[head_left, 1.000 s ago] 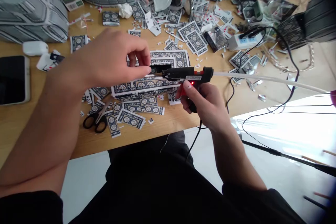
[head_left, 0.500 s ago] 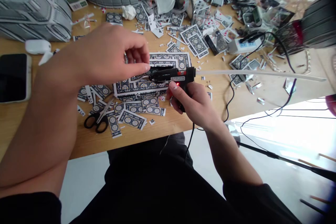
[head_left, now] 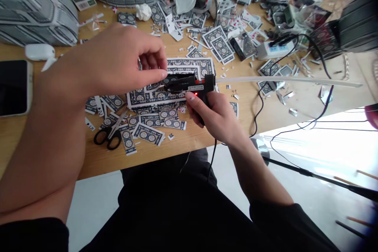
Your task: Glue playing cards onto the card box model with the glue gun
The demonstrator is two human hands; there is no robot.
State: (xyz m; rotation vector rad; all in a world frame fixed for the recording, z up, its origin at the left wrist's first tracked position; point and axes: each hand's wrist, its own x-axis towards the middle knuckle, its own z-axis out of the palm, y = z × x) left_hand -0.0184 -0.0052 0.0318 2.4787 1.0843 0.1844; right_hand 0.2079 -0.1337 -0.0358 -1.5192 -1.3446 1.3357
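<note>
My right hand (head_left: 217,116) is wrapped round a black hot glue gun (head_left: 203,86) whose red light glows. A long translucent glue stick (head_left: 283,80) juts from its back to the right. The nozzle points left, over a flat panel (head_left: 203,63) covered with blue-and-white patterned playing cards. My left hand (head_left: 126,61) hovers above the panel's left part, fingers curled and thumb close to the nozzle end. Whatever sits between its fingertips is hidden or too small to make out. Cut card pieces (head_left: 149,133) and black-handled scissors (head_left: 110,136) lie in front of the panel.
Large card-covered shapes (head_left: 35,8) stand at the back left. A phone (head_left: 14,86) and a white earbud case (head_left: 39,52) lie at the left. Card scraps (head_left: 221,45) litter the back. A white power strip (head_left: 273,49) with black cables sits at the right.
My right hand and the glue gun have shifted slightly left, nearer my left hand. My left hand stays almost where it was.
</note>
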